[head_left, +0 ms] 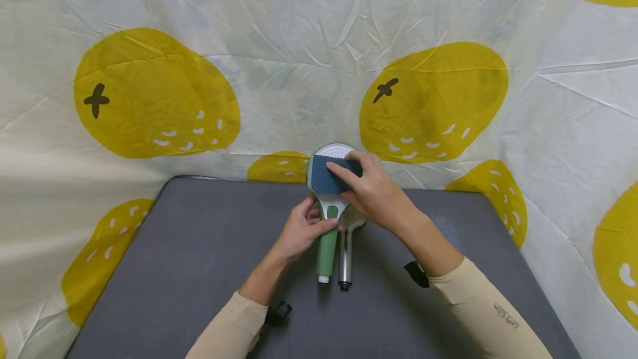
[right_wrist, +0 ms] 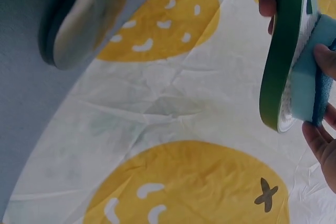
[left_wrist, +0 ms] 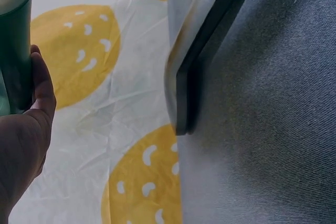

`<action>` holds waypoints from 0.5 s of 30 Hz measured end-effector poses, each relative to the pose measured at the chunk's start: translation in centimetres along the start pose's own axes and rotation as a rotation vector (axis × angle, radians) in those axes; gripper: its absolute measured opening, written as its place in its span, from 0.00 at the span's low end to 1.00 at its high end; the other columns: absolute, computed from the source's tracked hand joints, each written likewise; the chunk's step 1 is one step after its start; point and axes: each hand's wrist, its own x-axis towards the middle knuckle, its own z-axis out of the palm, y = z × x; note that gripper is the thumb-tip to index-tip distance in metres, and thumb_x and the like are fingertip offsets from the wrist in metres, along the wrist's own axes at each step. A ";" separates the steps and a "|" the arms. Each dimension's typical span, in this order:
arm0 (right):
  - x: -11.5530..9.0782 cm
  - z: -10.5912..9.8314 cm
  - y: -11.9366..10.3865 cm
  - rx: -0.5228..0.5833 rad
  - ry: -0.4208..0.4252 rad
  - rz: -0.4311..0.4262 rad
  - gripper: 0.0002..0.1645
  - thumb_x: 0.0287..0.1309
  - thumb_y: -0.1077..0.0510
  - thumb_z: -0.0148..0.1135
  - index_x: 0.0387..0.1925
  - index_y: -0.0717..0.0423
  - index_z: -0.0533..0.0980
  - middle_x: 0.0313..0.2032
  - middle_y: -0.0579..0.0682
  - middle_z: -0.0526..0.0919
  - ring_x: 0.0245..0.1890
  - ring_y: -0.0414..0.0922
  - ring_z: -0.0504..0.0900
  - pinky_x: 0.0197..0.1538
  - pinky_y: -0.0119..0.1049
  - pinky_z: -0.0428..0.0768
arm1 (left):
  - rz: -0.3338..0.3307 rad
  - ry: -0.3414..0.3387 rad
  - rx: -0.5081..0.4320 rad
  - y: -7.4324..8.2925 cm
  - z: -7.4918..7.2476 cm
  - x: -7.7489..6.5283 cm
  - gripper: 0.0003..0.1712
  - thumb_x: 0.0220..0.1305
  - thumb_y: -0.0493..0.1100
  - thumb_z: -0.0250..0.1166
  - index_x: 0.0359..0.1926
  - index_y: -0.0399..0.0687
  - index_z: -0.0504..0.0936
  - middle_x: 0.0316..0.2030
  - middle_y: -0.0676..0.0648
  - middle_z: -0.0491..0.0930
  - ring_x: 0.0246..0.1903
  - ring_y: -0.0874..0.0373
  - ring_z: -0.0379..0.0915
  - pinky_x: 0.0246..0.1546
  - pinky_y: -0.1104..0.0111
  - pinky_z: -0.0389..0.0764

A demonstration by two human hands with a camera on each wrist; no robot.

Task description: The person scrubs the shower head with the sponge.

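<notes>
My left hand [head_left: 299, 231] grips a green shower head [head_left: 327, 254] around the top of its handle, its perforated face turned up toward me. Pressed on that face is a two-layer blue sponge [head_left: 329, 176], which my right hand [head_left: 376, 190] holds between thumb and fingers. The right wrist view shows the sponge's light layer [right_wrist: 306, 80] against the white face and its dark layer outward. In the left wrist view the green handle [left_wrist: 16, 51] passes through the left hand's curled grip. A silver shower head [head_left: 345, 259] lies on the table just right of the green one, its head partly hidden.
The dark grey table [head_left: 214, 270] ends at the back against a hanging cloth [head_left: 299, 93] with yellow fruit prints. More of this cloth hangs at the left and right sides. Black straps [head_left: 416, 274] sit at both wrists.
</notes>
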 end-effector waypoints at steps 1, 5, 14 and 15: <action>0.2 0.0 0.2 0.001 0.011 0.003 0.41 0.55 0.61 0.79 0.70 0.49 0.73 0.61 0.68 0.70 0.57 0.65 0.73 0.56 0.55 0.84 | 0.000 -0.002 -0.005 -0.1 0.0 0.0 0.39 0.70 0.30 0.65 0.77 0.44 0.61 0.52 0.34 0.82 0.39 0.51 0.88 0.45 0.65 0.89; 1.1 -0.5 1.5 -0.005 0.079 0.046 0.40 0.55 0.62 0.78 0.69 0.53 0.74 0.60 0.71 0.71 0.57 0.68 0.71 0.59 0.60 0.78 | 0.002 -0.018 -0.022 -0.3 0.1 -0.2 0.38 0.69 0.29 0.66 0.76 0.41 0.61 0.53 0.31 0.82 0.40 0.52 0.88 0.46 0.65 0.89; 1.7 -0.9 2.3 -0.016 0.074 0.076 0.41 0.55 0.58 0.79 0.69 0.54 0.73 0.60 0.70 0.72 0.59 0.65 0.72 0.63 0.61 0.75 | 0.007 -0.034 -0.024 -0.4 0.5 -0.2 0.38 0.69 0.30 0.66 0.76 0.41 0.61 0.56 0.18 0.74 0.40 0.50 0.88 0.46 0.64 0.89; 1.6 -0.8 1.9 -0.011 0.070 0.057 0.42 0.55 0.57 0.80 0.70 0.54 0.73 0.60 0.70 0.72 0.58 0.65 0.72 0.62 0.61 0.76 | 0.006 -0.031 -0.013 -0.4 0.5 -0.1 0.38 0.69 0.30 0.66 0.76 0.42 0.61 0.56 0.18 0.74 0.39 0.50 0.88 0.46 0.64 0.89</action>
